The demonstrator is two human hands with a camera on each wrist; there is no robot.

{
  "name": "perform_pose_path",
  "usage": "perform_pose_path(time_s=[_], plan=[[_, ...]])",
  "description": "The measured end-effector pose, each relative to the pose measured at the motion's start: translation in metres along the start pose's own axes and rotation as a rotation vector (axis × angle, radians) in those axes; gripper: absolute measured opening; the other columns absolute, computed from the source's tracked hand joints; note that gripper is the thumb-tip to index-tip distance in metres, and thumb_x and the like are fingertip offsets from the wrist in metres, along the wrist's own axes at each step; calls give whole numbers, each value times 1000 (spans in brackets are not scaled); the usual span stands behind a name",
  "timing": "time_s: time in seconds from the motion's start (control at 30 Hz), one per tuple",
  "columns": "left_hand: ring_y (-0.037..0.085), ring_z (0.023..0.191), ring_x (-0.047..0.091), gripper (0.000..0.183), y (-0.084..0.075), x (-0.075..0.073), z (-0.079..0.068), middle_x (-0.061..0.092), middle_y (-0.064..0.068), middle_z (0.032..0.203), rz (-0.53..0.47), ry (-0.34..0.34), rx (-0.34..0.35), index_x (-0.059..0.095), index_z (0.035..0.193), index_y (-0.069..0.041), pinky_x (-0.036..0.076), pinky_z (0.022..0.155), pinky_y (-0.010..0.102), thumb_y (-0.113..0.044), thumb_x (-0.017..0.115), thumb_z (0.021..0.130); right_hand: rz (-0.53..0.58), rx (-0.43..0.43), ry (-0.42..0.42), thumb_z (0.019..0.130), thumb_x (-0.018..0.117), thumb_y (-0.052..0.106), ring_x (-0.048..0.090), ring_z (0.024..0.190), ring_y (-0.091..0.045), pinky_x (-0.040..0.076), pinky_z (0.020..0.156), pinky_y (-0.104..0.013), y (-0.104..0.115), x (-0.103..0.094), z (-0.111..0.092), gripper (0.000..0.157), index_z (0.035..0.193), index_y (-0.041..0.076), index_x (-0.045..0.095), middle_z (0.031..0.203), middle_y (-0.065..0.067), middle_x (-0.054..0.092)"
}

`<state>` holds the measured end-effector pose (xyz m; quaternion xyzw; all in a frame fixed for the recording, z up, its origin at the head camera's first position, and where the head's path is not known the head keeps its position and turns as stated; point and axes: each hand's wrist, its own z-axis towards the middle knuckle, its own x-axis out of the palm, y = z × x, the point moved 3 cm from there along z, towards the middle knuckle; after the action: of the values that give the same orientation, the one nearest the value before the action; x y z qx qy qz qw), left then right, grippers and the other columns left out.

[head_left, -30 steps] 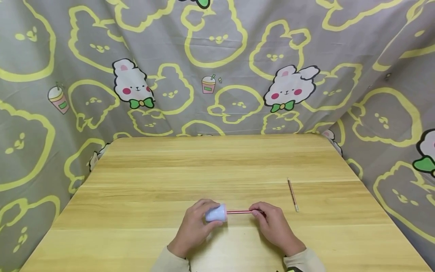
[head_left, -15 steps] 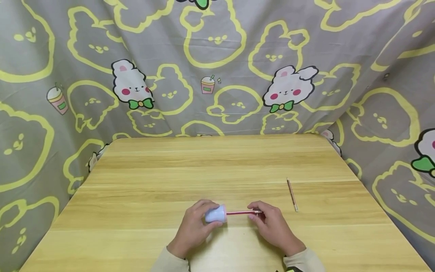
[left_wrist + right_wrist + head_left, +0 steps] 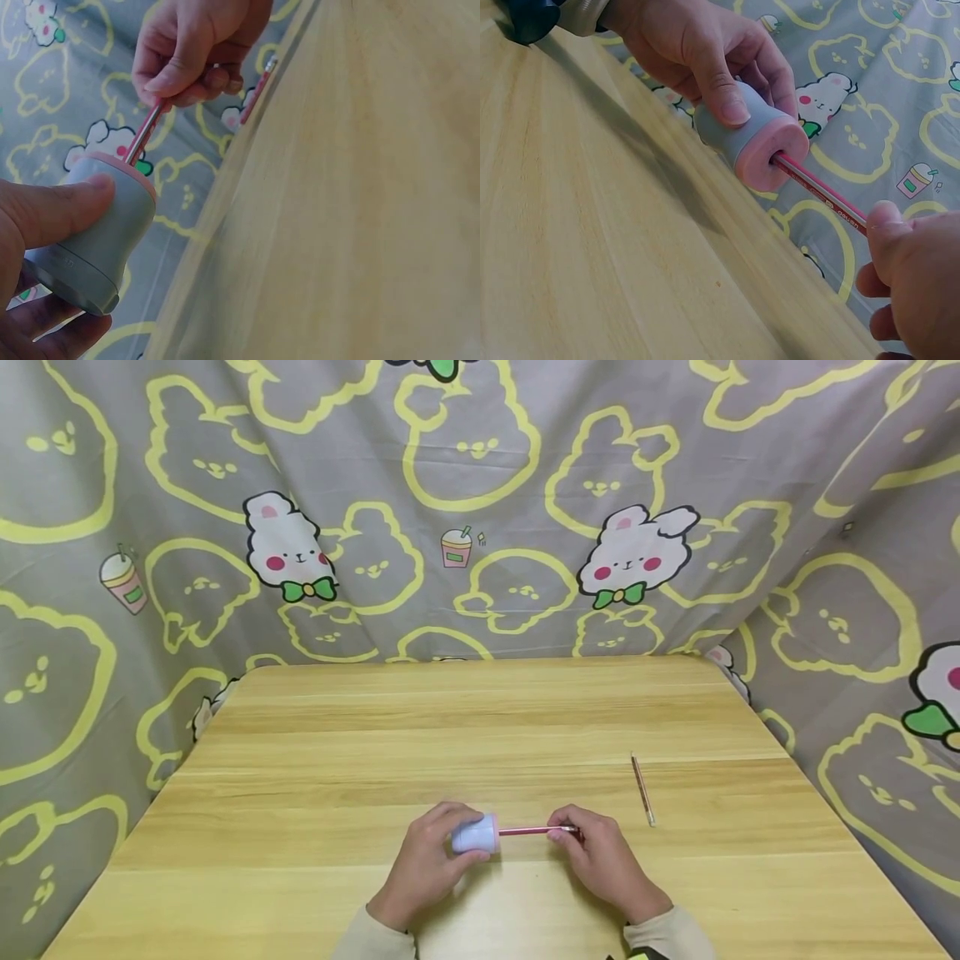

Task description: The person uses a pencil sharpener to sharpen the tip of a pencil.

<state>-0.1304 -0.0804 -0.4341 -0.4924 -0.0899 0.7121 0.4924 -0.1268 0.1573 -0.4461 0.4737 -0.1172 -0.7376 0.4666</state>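
My left hand [image 3: 431, 860] grips a light blue pencil sharpener [image 3: 474, 834] lying sideways in the air, its pink face [image 3: 772, 154] turned to the right. Into the hole in that face runs a red striped pencil [image 3: 525, 831]; its tip is hidden inside the sharpener. At the pencil's other end, my right hand [image 3: 603, 864] pinches it between thumb and fingers. In the left wrist view the thumb lies along the sharpener's side [image 3: 124, 217], with fingers below its base.
A second pencil [image 3: 642, 789] lies on the wooden table [image 3: 450, 727] to the right, beyond my right hand. A patterned grey curtain [image 3: 360, 468] hangs around the table's back and sides.
The right hand's fingers have shifted on the pencil, and the pencil's visible stripes have turned. The left hand and sharpener have stayed almost in place.
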Motion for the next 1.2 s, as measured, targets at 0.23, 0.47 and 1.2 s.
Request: perform_pose_path(time_s=[0.23,0.47,1.2], plan=[[19,93,65,43,-1,0,1,67,5,105,5,11,-11,70,104,-5,58,77,27,-13,88,67,-9,14,9,84,71,0,41,60,3,42,47,-17,-1,-1,1,15,86,13,64,69,6,57],[19,92,65,43,0,0,3,67,5,104,5,18,-13,70,104,-5,58,77,27,-14,88,67,-12,42,14,83,73,-1,41,59,3,41,46,-17,-1,-1,2,19,87,15,63,69,9,56],[18,92,64,42,2,2,0,66,3,105,11,35,-33,69,104,-6,58,76,27,-13,88,67,-99,-41,-8,78,77,1,47,65,3,46,51,-16,0,0,-1,17,84,13,67,78,12,61]])
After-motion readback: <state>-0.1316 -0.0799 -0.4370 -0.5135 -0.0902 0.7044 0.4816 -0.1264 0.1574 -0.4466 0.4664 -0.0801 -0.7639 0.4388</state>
